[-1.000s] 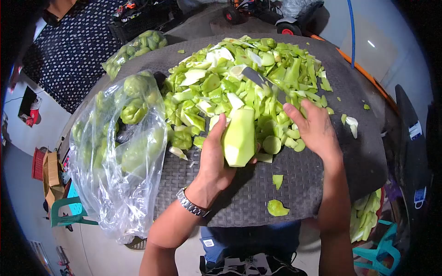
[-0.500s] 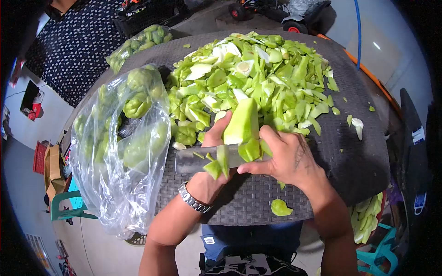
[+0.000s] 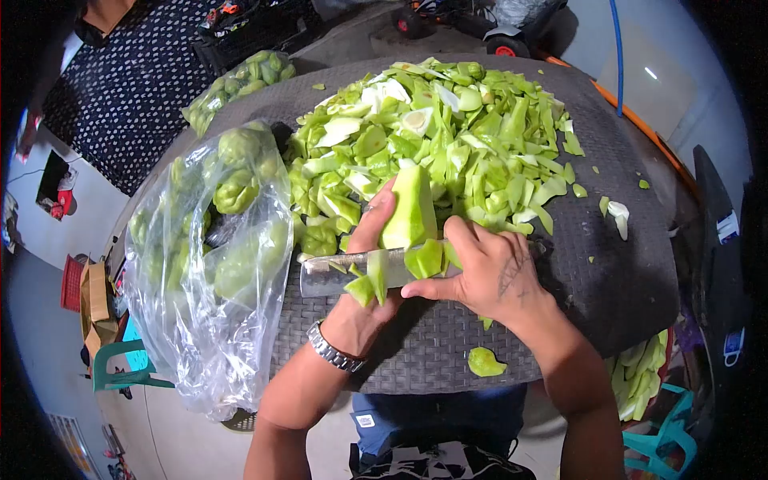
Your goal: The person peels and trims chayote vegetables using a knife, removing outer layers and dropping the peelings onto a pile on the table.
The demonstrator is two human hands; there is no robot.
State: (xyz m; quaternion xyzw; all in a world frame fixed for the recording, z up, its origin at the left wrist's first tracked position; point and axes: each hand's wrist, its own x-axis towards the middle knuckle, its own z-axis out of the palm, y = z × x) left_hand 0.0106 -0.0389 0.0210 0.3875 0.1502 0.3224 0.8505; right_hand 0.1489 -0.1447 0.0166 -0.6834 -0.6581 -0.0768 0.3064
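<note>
My left hand [image 3: 374,226] is closed around a partly peeled green chayote [image 3: 410,210], its thumb along the left side and its other fingers mostly hidden. The fingers of my right hand [image 3: 500,276] wrap round a knife with a broad blade [image 3: 320,280], pointing left. The blade lies across the near end of the chayote, over my left hand. Pieces of green peel [image 3: 376,276] cling to the blade. Beyond my hands is a large heap of chayote peelings [image 3: 448,136]. One loose peel [image 3: 486,362] lies near the table's front edge.
A clear plastic bag [image 3: 216,320] of whole chayotes stands at left on the dark woven-patterned table [image 3: 592,288]. Another bag of chayotes [image 3: 240,84] sits behind it. A person in a patterned garment [image 3: 120,88] is at far left. Pale green pieces [image 3: 638,380] fill a container below right.
The knife and chayote have shifted slightly left, and the blade now tilts more, its handle end higher. Both hands keep their hold. The whole view has moved a little.
</note>
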